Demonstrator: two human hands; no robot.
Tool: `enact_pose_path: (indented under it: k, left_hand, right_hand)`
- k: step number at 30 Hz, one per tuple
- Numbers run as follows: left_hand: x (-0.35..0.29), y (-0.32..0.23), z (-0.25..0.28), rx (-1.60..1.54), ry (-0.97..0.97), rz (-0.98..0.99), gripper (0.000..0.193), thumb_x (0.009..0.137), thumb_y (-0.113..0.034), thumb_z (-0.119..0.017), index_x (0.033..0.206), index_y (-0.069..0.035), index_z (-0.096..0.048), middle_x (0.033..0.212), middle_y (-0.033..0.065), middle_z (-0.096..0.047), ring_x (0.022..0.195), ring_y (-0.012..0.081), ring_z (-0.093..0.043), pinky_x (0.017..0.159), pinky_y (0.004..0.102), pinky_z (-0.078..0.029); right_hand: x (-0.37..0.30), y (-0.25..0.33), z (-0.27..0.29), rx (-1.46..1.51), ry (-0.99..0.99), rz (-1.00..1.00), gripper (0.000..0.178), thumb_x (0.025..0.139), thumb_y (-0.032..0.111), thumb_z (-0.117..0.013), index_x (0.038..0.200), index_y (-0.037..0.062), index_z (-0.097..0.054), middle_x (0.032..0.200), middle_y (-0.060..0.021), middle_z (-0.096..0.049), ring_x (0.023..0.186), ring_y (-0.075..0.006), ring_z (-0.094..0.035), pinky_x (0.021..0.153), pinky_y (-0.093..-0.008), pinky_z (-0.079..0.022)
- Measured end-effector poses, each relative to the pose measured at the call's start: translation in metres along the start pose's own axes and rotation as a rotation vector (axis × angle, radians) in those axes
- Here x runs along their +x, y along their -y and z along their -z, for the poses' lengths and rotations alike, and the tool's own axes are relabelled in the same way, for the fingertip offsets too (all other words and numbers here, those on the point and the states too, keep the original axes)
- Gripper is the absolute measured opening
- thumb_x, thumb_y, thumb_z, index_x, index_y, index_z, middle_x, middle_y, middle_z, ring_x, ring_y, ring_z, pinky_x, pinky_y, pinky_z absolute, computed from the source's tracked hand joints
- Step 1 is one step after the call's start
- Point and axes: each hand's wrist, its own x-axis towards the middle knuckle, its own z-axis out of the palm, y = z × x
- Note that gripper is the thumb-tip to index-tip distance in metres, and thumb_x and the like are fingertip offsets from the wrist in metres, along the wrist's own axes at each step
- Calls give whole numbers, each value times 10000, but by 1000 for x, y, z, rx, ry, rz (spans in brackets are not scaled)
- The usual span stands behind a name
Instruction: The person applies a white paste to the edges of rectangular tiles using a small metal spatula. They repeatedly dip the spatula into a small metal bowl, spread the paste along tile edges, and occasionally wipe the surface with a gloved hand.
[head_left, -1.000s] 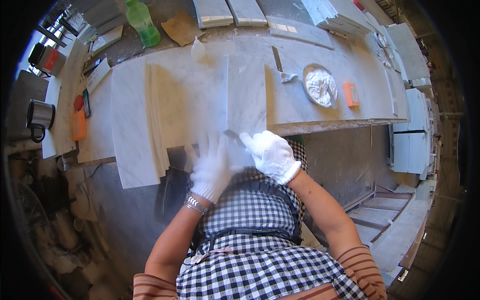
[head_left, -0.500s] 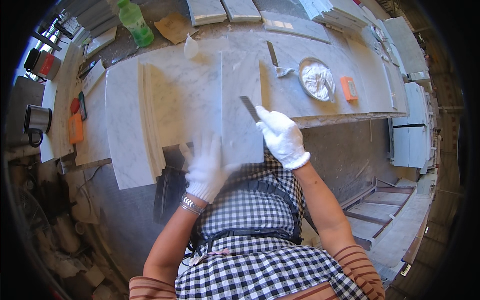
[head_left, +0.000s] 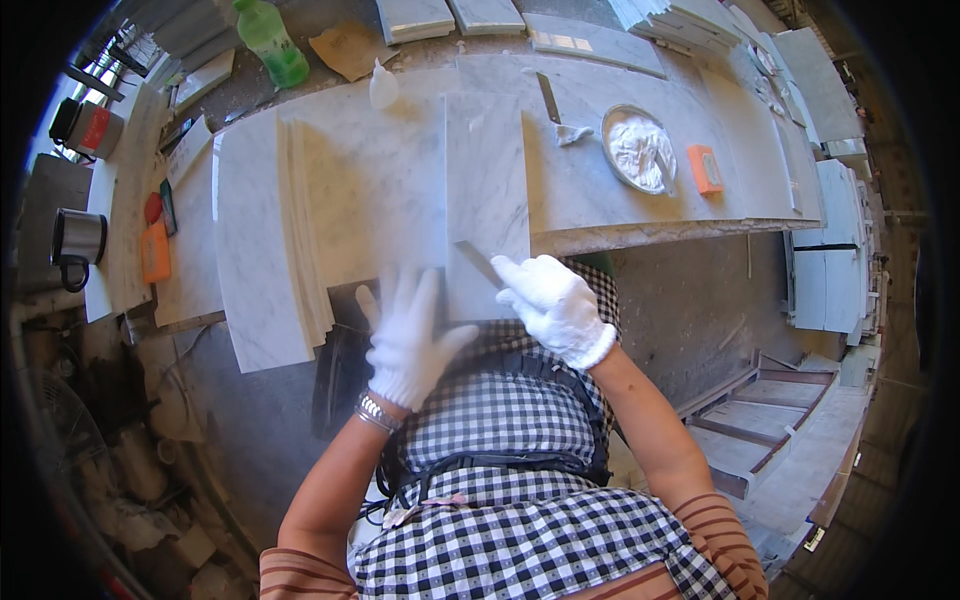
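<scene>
In white knit gloves, my right hand (head_left: 555,308) grips a thin metal scraper blade (head_left: 477,262). The blade slants up and left over the lower part of a long grey-veined marble slab (head_left: 487,180); whether it touches the surface I cannot tell. My left hand (head_left: 408,335), a little blurred, has its fingers spread and holds nothing. It hovers by the slab's near left corner. This slab lies on a wider pale marble surface (head_left: 380,190) and projects toward me past its near edge.
Right of the slab are a bowl of white paste (head_left: 640,150), a paste-tipped metal blade (head_left: 548,98) and an orange box (head_left: 705,170). Stacked slabs (head_left: 262,235) stand at left. A white squeeze bottle (head_left: 383,86) and a green bottle (head_left: 272,45) are behind; a mug (head_left: 78,238) is far left.
My right hand has drawn the blade nearer to me and a little to the left, down the slab. The left hand stays in about the same place, fingers still spread.
</scene>
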Motion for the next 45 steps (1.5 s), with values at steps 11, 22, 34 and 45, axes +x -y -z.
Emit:
enact_pose_path:
  k: [11, 22, 34, 45]
  left_hand:
    - [-2, 17, -17, 149, 92, 4, 600, 812, -348, -853, 1347, -145, -672, 1631, 210, -427, 1514, 498, -325, 1234, 714, -107]
    - [-2, 19, -20, 169, 76, 5, 535, 822, -376, -835, 1287, -145, -709, 1617, 209, -440, 1534, 466, -309, 1228, 726, -64]
    - [-1, 23, -22, 117, 100, 15, 505, 806, -414, -841, 1238, -171, -746, 1628, 189, -438, 1545, 453, -293, 1238, 719, -63]
    - [-1, 21, -22, 130, 81, 8, 453, 813, -419, -825, 1184, -164, -774, 1638, 202, -433, 1540, 458, -317, 1256, 687, -45]
  right_hand:
    - [15, 4, -5, -197, 152, 13, 404, 872, 116, -724, 1269, 44, -697, 840, -92, -687, 752, -283, -632, 678, -407, -537]
    - [6, 3, -6, -194, 298, 32, 372, 904, 158, -712, 1254, 38, -672, 785, -112, -651, 753, -314, -650, 636, -437, -532]
    - [25, -4, -2, -178, 234, 50, 364, 890, 95, -669, 1252, 68, -685, 838, -102, -673, 785, -301, -646, 698, -429, -541]
    - [20, 0, 1, -180, 279, 66, 371, 860, 123, -674, 1230, 87, -693, 802, -99, -641, 779, -312, -648, 675, -445, -546]
